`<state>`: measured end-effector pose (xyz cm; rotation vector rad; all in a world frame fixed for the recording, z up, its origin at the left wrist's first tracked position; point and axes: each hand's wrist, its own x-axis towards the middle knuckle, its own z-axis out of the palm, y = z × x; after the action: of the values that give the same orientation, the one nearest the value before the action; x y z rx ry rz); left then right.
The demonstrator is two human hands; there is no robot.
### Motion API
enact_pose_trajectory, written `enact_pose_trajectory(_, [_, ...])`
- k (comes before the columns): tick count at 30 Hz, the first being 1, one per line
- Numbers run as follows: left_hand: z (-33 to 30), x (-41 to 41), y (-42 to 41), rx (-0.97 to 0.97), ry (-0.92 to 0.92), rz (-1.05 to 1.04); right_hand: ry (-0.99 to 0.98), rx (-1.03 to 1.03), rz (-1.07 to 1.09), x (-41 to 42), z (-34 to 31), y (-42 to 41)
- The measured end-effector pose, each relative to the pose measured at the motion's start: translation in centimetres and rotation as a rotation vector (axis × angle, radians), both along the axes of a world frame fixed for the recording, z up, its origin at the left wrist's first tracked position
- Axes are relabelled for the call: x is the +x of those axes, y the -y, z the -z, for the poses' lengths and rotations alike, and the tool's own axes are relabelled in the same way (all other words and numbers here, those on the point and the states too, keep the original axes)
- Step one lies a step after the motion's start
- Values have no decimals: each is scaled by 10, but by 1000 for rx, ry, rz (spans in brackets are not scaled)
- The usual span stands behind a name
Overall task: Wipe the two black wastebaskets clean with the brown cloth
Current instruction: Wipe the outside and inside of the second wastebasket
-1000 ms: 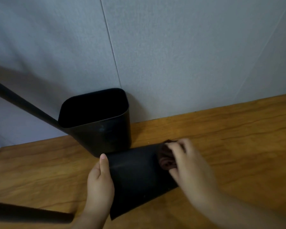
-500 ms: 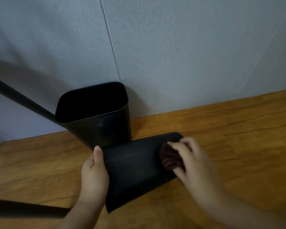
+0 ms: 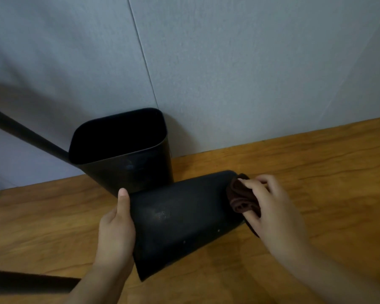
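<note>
One black wastebasket point(image 3: 180, 220) lies on its side on the wooden floor point(image 3: 316, 163), its narrow base end toward 2 o'clock and its wider mouth end toward 7 o'clock, nearest the camera. Pale specks and a dull smear show on its upturned wall.

The left hand point(image 3: 116, 229) grips the mouth end at about 9 o'clock of the lying basket: the thumb is laid straight along the outer wall, pointing up; the other fingers go out of sight behind the rim, so their curl cannot be told.

The right hand point(image 3: 274, 207) holds the bunched brown cloth point(image 3: 241, 197) against the base end at about 3 o'clock of the basket. Its fingers are curled round the cloth, which bulges out on their left side.

The second black wastebasket point(image 3: 127, 154) stands upright at 11 o'clock of the lying one, mouth open upward, just in front of the grey wall point(image 3: 228, 73). Its lower right corner is just beside the lying basket; contact cannot be told.

A dark bar point(image 3: 26, 134) slants behind the upright basket's left side. Another dark bar point(image 3: 29, 281) lies at lower left.
</note>
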<state>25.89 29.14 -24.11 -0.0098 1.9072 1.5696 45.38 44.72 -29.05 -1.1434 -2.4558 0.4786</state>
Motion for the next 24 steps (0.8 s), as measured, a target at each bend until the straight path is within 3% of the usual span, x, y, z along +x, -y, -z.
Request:
enact_pose_trajectory(4, [-1,0,18,180,199,91,-56,-68,41,-4,1,-4])
enact_pose_trajectory(5, [1,1,21,152,151,147,-62,-67,45,-4,1,-6])
enact_pose_trajectory(8, [4,5,27,-176,-278,370,-75,-55,42,-7,4,-5])
enact_pose_trajectory(10, [6,6,28,-282,-451,419,-99,-84,53,-8,3,-5])
enact_pose_trajectory(13, [7,9,22,-263,-459,270,-127,-96,58,-11,4,-3])
enact_pose_trajectory(16, [8,18,14,-166,-354,79,-194,-163,24,-14,7,7])
enact_pose_trajectory(19, [13,32,14,-58,-274,77,-248,-193,-15,-23,8,19])
enact_pose_trajectory(24, [23,37,11,-95,-383,57,-244,-166,-177,-38,-6,50])
